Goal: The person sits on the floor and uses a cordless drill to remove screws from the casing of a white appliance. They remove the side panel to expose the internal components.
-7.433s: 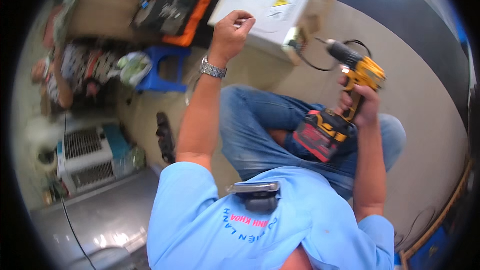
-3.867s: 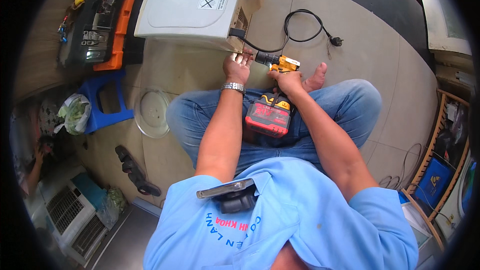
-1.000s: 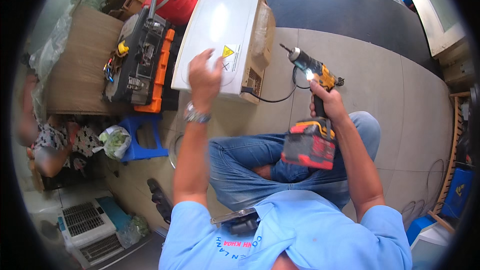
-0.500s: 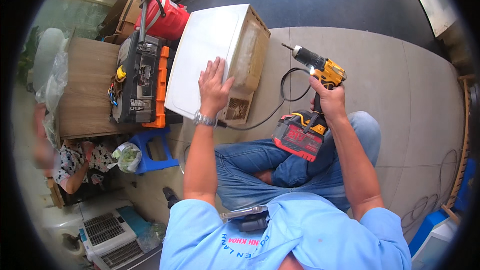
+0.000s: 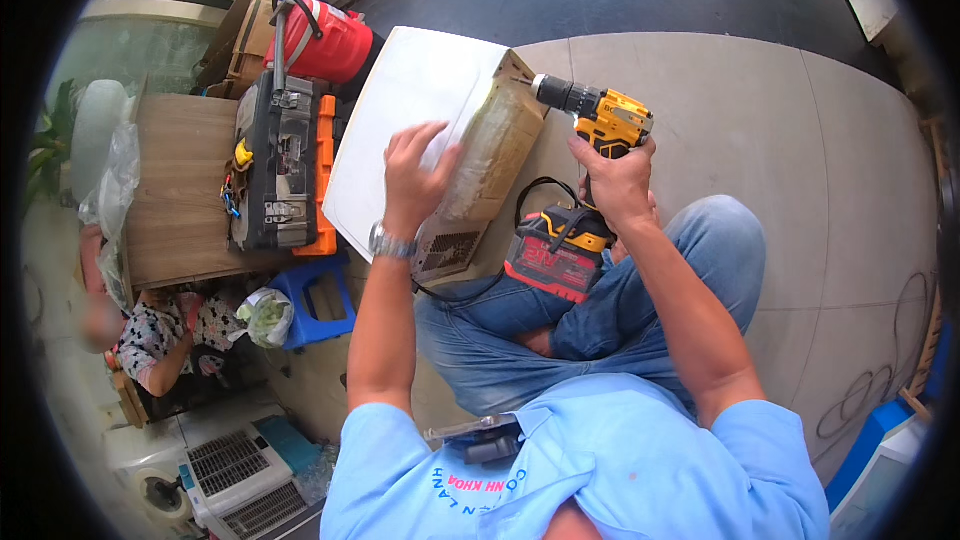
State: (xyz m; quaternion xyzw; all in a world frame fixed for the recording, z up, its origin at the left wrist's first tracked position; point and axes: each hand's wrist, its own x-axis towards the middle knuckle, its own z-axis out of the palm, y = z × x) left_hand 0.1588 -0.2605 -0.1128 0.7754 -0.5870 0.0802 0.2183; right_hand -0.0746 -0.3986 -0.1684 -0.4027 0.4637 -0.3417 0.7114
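Swung leftward since a moment earlier, a yellow drill (image 5: 617, 122) sits in the right hand (image 5: 620, 180), fingers wrapped round its grip, its bit at the far corner of the white appliance (image 5: 420, 85) on the floor (image 5: 730, 130). The left hand (image 5: 416, 180), fingers loosely spread and released, is over the casing's edge, contact unclear. Open floor stretches rightward; dark flooring (image 5: 640, 0) lies beyond.

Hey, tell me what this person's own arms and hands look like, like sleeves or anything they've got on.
The sleeves are short and light blue, leaving both forearms bare. A silver-coloured metal watch circles the left wrist; nothing shows on the right one. Neither the left hand nor the right hand wears a glove.
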